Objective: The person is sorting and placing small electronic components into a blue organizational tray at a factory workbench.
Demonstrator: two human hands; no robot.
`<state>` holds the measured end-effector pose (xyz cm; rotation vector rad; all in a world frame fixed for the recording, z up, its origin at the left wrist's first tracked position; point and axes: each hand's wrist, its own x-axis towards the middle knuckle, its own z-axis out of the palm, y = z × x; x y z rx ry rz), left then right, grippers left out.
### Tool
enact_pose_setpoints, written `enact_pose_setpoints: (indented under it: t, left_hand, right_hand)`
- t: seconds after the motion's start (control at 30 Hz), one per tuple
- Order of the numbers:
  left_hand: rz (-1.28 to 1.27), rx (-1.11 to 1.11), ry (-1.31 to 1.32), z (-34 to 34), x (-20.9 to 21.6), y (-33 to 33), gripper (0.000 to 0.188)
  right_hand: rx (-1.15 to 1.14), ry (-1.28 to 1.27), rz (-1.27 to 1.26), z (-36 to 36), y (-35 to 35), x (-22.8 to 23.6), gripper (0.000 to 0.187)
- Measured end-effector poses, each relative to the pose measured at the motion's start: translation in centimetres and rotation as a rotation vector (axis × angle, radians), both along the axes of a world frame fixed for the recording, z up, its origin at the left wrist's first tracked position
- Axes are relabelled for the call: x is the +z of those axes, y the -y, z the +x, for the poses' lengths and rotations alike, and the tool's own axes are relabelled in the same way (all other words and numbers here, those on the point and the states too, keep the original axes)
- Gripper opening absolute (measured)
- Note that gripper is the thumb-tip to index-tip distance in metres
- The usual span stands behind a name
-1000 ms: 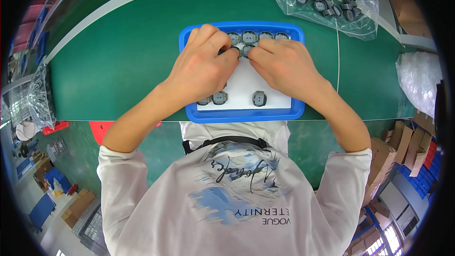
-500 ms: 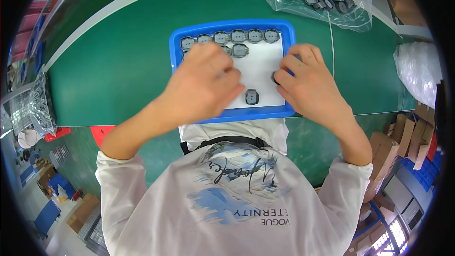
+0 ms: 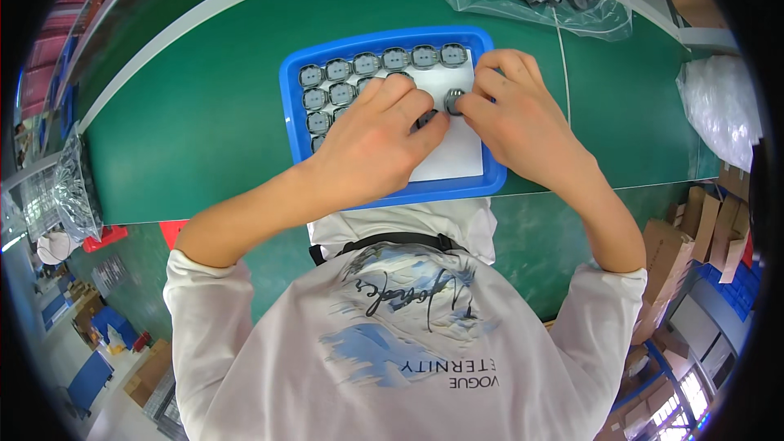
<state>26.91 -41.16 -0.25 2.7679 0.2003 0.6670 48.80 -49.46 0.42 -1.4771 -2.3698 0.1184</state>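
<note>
A shallow blue tray (image 3: 287, 118) with a white liner (image 3: 457, 155) lies before me, holding rows of small grey rounded plastic parts (image 3: 395, 59) with two slots in the face. Over the tray's middle, my left hand (image 3: 371, 139) is closed, thumb and fingers pinching a dark plastic part (image 3: 425, 119), partly covered by the fingers. My right hand (image 3: 527, 110) reaches over the tray's right rim. Between its thumb and fingertips sits another grey plastic part (image 3: 455, 101), its ridged side showing. My left hand hides some of the rows beneath it.
A clear plastic bag (image 3: 523, 8) with several more grey parts lies at the far right of the green table (image 3: 204, 98). A pale cord (image 3: 564, 65) runs from it toward me. Bubble wrap (image 3: 719, 114) is at the right edge, with cardboard boxes (image 3: 665, 265) below.
My left hand has moved right and now pinches a part; the loose part near the tray's front is gone from its spot. My right hand has moved up and left with its part.
</note>
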Motion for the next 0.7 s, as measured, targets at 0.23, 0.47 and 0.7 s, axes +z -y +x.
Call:
enact_pose_setpoints:
  t: [0.23, 0.47, 0.7]
  left_hand:
    - [0.037, 0.024, 0.021, 0.8, -0.8, -1.0, 0.018]
    - [0.060, 0.090, 0.046, 1.5, -1.1, -1.6, 0.018]
    - [0.065, 0.102, 0.020, 1.5, -1.1, -2.4, 0.019]
  right_hand:
    - [-0.098, -0.038, 0.089, -0.9, -1.0, -0.2, 0.016]
    - [-0.065, -0.012, 0.096, 0.0, -1.3, -0.3, 0.009]
    - [-0.034, -0.027, 0.105, 0.6, -1.9, -0.4, 0.007]
